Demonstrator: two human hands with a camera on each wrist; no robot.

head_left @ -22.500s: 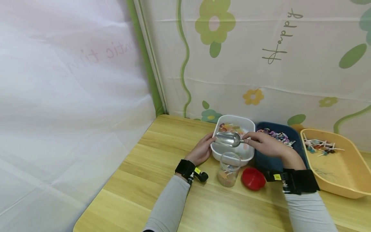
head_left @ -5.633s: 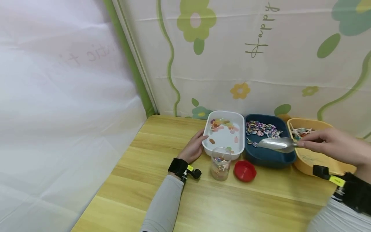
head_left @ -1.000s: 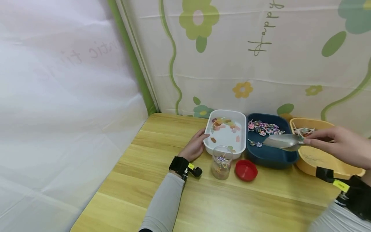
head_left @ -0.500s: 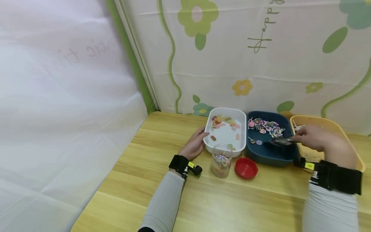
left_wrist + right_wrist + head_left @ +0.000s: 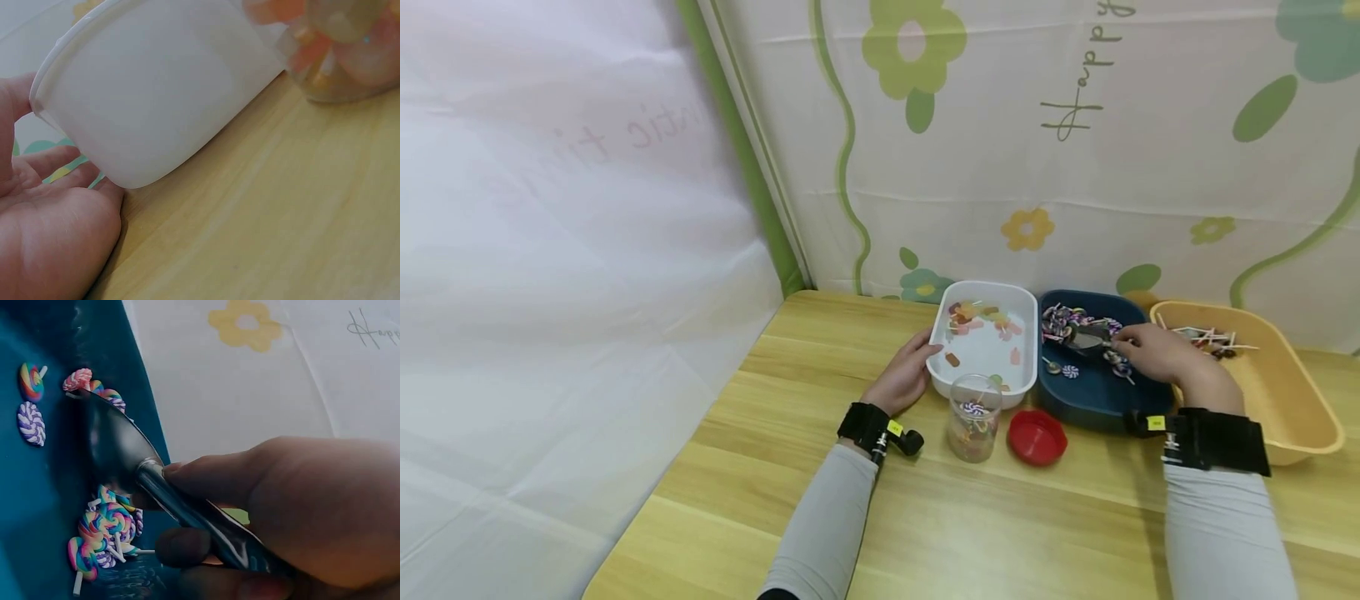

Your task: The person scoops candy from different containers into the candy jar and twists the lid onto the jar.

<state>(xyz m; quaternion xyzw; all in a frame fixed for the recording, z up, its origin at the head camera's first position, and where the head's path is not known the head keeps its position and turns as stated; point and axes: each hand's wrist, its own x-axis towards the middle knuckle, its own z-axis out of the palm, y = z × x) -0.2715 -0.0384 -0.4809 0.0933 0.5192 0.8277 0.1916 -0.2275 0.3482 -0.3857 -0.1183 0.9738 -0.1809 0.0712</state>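
My right hand [image 5: 1153, 354] [image 5: 275, 512] grips the handle of a metal scoop [image 5: 1086, 340] [image 5: 119, 447], whose bowl is pushed down among the swirl lollipops [image 5: 1078, 321] [image 5: 103, 528] inside the dark blue tray [image 5: 1101, 400] [image 5: 37, 512]. My left hand [image 5: 904, 375] [image 5: 50, 231] rests with relaxed fingers against the left side of the white tray [image 5: 981, 367] [image 5: 156, 106], which holds a few orange and pink candies. A clear jar [image 5: 973, 418] [image 5: 340, 56] with candies in it stands in front of the white tray, its red lid [image 5: 1036, 436] beside it.
A yellow tray [image 5: 1262, 392] with stick candies stands at the far right. All trays sit on a wooden table [image 5: 925, 517] against a flowered curtain wall [image 5: 1075, 167]. A white sheet hangs along the left.
My right hand has carried the scoop from above the yellow tray's edge leftward and down into the lollipops of the blue tray. The left hand has stayed on the white tray.
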